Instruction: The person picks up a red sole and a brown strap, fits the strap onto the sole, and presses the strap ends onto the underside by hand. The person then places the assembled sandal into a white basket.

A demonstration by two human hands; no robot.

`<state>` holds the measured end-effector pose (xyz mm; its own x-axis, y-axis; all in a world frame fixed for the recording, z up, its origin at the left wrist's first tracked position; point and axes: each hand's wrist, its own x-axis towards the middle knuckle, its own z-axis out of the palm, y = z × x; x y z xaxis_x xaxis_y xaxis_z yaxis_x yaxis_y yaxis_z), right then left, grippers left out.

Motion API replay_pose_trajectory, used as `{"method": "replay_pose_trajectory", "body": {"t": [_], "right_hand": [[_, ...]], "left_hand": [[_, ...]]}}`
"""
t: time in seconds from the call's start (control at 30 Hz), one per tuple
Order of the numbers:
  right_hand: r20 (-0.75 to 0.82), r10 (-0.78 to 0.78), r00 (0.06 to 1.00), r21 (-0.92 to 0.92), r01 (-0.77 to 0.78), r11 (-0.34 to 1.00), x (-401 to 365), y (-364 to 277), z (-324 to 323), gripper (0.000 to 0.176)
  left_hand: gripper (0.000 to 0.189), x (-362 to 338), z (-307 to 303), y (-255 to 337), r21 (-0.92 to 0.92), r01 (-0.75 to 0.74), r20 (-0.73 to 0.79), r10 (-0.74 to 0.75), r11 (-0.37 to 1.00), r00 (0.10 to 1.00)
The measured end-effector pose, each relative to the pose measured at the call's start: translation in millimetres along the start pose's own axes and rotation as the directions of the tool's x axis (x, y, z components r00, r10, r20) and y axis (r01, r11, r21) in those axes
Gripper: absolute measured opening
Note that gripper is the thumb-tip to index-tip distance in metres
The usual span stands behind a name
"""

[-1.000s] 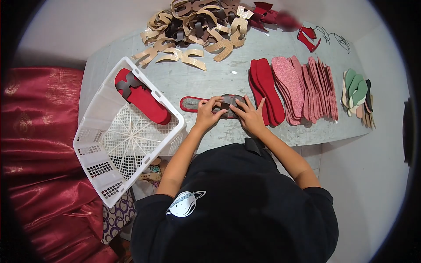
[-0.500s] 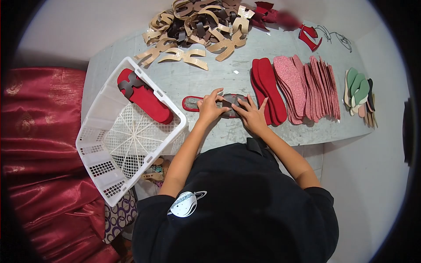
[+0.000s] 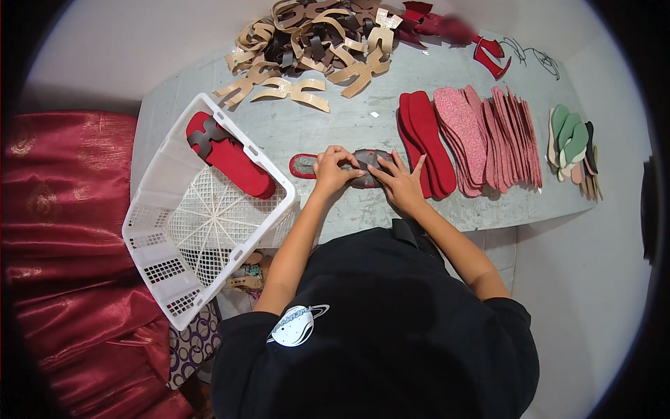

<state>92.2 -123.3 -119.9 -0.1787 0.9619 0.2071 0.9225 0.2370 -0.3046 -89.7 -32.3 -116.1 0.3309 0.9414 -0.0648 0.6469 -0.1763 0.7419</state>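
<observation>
On the table lies a red-edged sandal sole (image 3: 302,174), toe and heel pointing left and right. A dark brown sandal strap (image 3: 365,157) crosses its right part. My left hand (image 3: 333,171) comes from the left with thumb and index finger pinched at the strap's left edge, its other fingers curled. My right hand (image 3: 403,183) bears on the strap from the right, thumb and index finger at its edge and the other fingers spread. The fingers hide part of the strap and sole.
A white plastic basket (image 3: 248,244) at the left holds a red slipper (image 3: 241,164). Brown and beige straps (image 3: 286,87) are heaped at the back. Right of my hands stand red soles (image 3: 423,140), pink patterned soles (image 3: 460,133) and green insoles (image 3: 574,140).
My left hand's fingers have curled in more, and its raised index finger has come down. The right hand stays at the strap almost unmoved.
</observation>
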Motion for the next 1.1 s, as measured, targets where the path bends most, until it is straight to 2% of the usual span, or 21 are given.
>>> {"method": "replay_pose_trajectory", "body": {"t": [0.07, 0.2, 0.3, 0.37, 0.6, 0.77, 1.1], "right_hand": [[0.004, 0.001, 1.000, 0.005, -0.001, 1.000, -0.4, 0.1, 0.0, 0.047], [-0.012, -0.003, 1.000, 0.003, 0.003, 1.000, 0.2, 0.5, 1.1, 0.047], [-0.010, 0.000, 1.000, 0.002, 0.000, 1.000, -0.1, 0.4, 1.2, 0.047], [-0.008, 0.005, 1.000, 0.004, -0.005, 1.000, 0.5, -0.5, 0.4, 0.047], [-0.008, 0.008, 1.000, -0.014, -0.008, 1.000, -0.5, -1.2, -0.2, 0.045], [-0.034, 0.014, 0.999, -0.027, -0.015, 1.000, -1.5, -2.0, 2.2, 0.044], [-0.053, 0.016, 0.998, -0.056, -0.019, 0.998, -2.3, -2.5, 4.5, 0.044]], "left_hand": [[0.024, -0.9, 1.0, -2.4, -0.052, -0.039, -0.015, 0.039, 0.998, 0.999], [0.023, -5.1, -1.6, -1.3, -0.040, -0.076, -0.020, 0.075, 0.996, 0.997], [0.020, -12.7, 2.0, -0.9, -0.024, -0.129, -0.083, 0.127, 0.991, 0.988], [0.017, -17.7, 6.2, -2.5, -0.064, -0.224, -0.185, 0.209, 0.973, 0.960], [0.015, -20.1, 9.3, -4.0, -0.043, -0.249, -0.197, 0.236, 0.968, 0.952], [0.014, -23.1, 11.2, -2.0, 0.001, -0.319, -0.279, 0.307, 0.948, 0.910], [0.012, -26.2, 12.4, -3.4, 0.075, -0.356, -0.287, 0.362, 0.932, 0.887]]}}
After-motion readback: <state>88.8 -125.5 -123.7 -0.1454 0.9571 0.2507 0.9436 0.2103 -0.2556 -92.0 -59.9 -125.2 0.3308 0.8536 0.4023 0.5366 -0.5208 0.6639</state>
